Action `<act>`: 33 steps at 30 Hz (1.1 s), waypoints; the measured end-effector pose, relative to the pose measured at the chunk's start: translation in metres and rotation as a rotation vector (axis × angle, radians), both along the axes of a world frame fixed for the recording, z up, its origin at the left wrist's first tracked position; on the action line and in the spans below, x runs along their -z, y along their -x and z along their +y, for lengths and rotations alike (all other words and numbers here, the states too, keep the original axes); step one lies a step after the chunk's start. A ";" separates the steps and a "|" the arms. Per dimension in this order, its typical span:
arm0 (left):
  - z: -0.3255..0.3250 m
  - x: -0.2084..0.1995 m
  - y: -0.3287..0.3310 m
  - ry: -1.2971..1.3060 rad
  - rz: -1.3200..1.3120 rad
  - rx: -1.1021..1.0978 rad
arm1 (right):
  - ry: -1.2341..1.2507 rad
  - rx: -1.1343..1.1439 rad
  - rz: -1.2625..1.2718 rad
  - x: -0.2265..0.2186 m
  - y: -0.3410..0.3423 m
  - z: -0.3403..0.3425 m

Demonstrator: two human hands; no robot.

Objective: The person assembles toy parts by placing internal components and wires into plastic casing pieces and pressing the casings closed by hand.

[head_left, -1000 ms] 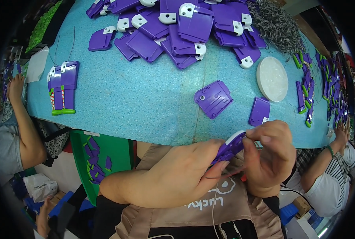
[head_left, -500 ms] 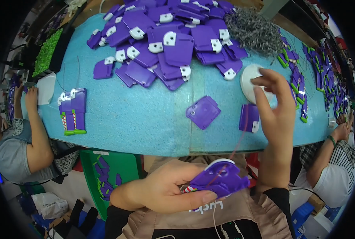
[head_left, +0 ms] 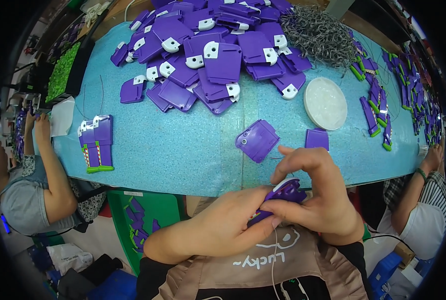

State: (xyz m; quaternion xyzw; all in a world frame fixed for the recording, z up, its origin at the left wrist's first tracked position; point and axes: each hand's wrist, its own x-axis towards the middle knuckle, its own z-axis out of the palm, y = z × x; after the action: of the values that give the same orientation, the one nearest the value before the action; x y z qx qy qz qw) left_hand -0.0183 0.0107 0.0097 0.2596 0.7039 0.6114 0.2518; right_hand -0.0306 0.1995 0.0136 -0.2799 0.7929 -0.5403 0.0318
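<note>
My left hand (head_left: 223, 217) is closed around a purple plastic casing (head_left: 289, 194) with a white edge, held low in front of my apron. My right hand (head_left: 325, 192) bends over the same casing, its thumb pressed on it and a curled finger at the white edge. The fingers partly hide the casing's inside. On the table beyond lie a loose purple shell half (head_left: 257, 141), inner side up, and a second purple piece (head_left: 316, 138), partly covered by my right hand. A round white dish (head_left: 325, 103) stands behind that piece.
A large heap of purple and white shells (head_left: 223, 62) fills the back, beside a grey pile of small parts (head_left: 318, 37). Joined purple pieces (head_left: 97, 142) lie left. A green bin (head_left: 170, 212) sits below the table edge. Co-workers' arms (head_left: 50, 160) show at both sides.
My right hand has come down from near the white dish to the casing, uncovering the dish. The casing has turned in my left hand. The reddish strand stretched between them no longer shows clearly.
</note>
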 end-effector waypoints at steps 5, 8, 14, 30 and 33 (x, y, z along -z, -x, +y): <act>0.002 0.004 -0.005 -0.043 0.135 -0.011 | 0.182 -0.002 -0.258 -0.003 0.000 0.000; 0.002 0.004 -0.008 0.006 0.245 -0.147 | 0.393 0.011 -0.154 -0.004 0.013 0.004; -0.013 0.004 -0.021 -0.267 -0.468 -0.456 | -0.511 0.799 0.033 0.026 0.100 0.114; -0.009 0.003 -0.018 -0.272 -0.566 -0.390 | -0.051 0.848 -0.004 0.043 0.081 0.159; -0.007 0.001 -0.018 -0.268 -0.584 -0.388 | -0.128 0.819 -0.068 0.046 0.084 0.163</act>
State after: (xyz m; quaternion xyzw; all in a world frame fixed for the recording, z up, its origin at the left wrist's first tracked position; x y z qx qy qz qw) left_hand 0.0002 0.0033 0.0092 -0.0331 0.5524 0.7825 0.2854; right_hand -0.1147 0.3621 -0.0322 0.0791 0.8693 -0.4669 -0.1419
